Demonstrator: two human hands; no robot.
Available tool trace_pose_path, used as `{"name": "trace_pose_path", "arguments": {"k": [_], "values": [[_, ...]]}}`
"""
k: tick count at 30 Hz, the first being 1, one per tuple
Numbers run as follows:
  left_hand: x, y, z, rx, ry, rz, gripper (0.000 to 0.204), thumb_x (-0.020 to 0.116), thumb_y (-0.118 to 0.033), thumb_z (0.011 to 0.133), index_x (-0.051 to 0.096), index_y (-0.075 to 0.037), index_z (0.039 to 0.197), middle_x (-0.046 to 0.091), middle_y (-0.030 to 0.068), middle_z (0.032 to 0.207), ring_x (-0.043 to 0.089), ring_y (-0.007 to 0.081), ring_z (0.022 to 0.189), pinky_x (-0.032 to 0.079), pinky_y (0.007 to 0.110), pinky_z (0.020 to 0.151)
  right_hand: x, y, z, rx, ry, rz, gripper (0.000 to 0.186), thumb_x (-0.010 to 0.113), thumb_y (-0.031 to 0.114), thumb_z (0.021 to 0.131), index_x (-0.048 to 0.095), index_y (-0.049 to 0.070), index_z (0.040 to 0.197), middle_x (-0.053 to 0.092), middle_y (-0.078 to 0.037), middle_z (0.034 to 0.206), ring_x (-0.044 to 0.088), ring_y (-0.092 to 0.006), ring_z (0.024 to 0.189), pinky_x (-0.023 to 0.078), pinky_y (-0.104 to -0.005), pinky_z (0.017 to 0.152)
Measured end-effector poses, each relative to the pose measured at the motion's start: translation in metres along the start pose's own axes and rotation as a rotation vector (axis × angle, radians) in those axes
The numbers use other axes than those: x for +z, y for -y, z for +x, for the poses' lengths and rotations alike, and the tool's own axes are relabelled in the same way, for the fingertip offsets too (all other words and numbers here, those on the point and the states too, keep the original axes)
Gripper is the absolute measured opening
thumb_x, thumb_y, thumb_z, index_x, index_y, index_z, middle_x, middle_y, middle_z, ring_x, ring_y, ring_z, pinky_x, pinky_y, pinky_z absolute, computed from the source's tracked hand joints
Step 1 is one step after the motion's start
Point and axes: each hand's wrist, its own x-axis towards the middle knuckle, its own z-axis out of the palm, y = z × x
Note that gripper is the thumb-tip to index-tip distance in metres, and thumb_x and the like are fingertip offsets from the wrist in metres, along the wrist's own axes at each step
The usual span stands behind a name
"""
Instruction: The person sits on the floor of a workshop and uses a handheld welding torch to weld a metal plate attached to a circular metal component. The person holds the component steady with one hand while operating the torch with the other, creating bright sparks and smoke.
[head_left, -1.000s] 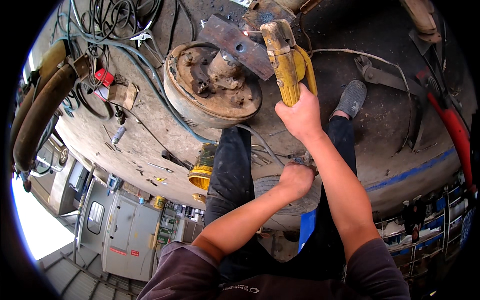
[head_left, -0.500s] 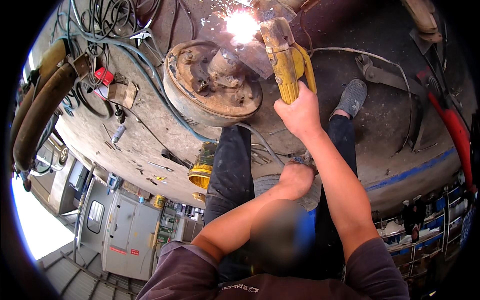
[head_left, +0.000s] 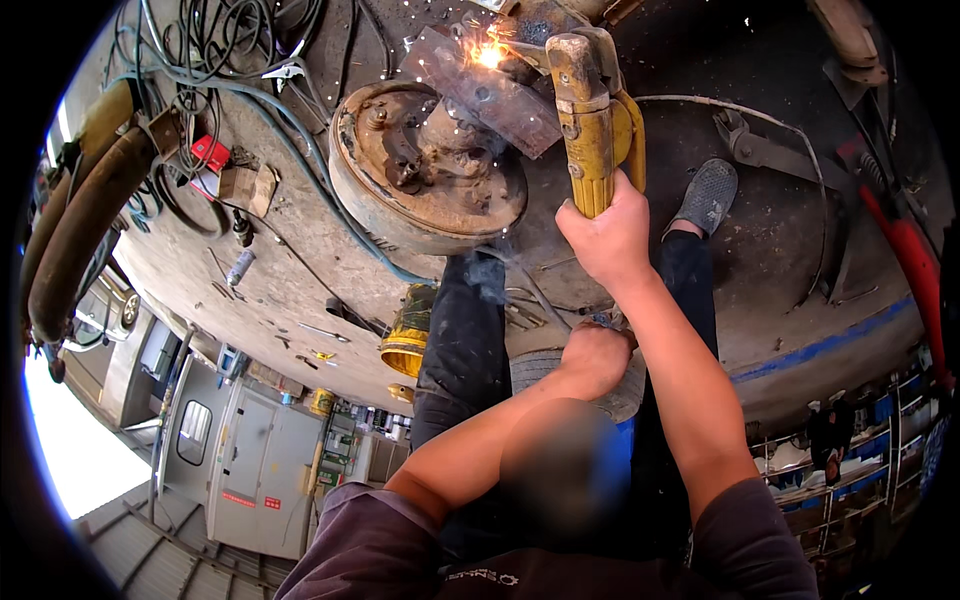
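Note:
My right hand [head_left: 610, 230] grips a yellow welding electrode holder [head_left: 585, 125]. Its tip reaches to a glow with sparks [head_left: 488, 52] on a dark steel plate [head_left: 530, 125], which has a hole in it and lies at the rim of a rusty round drum with studs [head_left: 410, 190]. Thin smoke drifts below the drum. My left hand [head_left: 598, 355] is closed lower down, over a tyre [head_left: 535, 370] between my legs; what it holds is hidden. A blurred dark and blue shape [head_left: 560, 470] covers the space between my forearms.
Tangled cables and hoses [head_left: 230, 40] lie at upper left, near a red box [head_left: 210, 152] and rusty curved metal parts [head_left: 90, 210]. A yellow bucket [head_left: 405, 340] sits beside my left leg. Dark metal and a red bar [head_left: 905, 260] are at right. A grey cabinet [head_left: 245, 460] stands lower left.
Sparks appeared at the plate, flared brightly, and are now smaller, with smoke. My right hand and holder have shifted slightly right. The blurred shape between my forearms appeared after the first frame.

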Motion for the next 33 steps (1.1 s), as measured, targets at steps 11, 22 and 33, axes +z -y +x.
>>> {"name": "trace_pose_path", "arguments": {"k": [11,22,33], "values": [[0.0,0.0,0.001,-0.001,-0.003,0.003,0.016,0.06,-0.014,0.084,0.074,-0.008,0.087,0.075,0.0145,0.083,0.073,0.0331,0.08,0.052,0.048,0.075,0.004,-0.002,0.011,0.017,0.028,-0.044,0.029,0.072,0.012,0.077,0.062,-0.004,0.099,0.068,-0.015,0.079,0.065,-0.0201,0.073,0.054,-0.0355,0.072],[-0.003,0.001,0.001,-0.008,-0.008,-0.019,0.018,0.059,-0.015,0.085,0.075,-0.008,0.087,0.075,0.0151,0.084,0.073,0.0334,0.082,0.052,0.047,0.078,0.008,-0.004,0.017,0.018,0.038,-0.113,0.03,0.071,0.013,0.077,0.061,-0.005,0.099,0.067,-0.015,0.079,0.064,-0.0201,0.073,0.054,-0.035,0.073],[-0.009,0.001,-0.001,-0.013,0.0,-0.052,0.019,0.059,-0.018,0.089,0.075,-0.009,0.087,0.075,0.0149,0.084,0.073,0.0328,0.083,0.052,0.047,0.077,0.01,0.004,0.024,0.032,0.057,-0.213,0.032,0.069,0.014,0.077,0.061,-0.006,0.101,0.069,-0.019,0.083,0.068,-0.0286,0.076,0.054,-0.0382,0.076]]}}
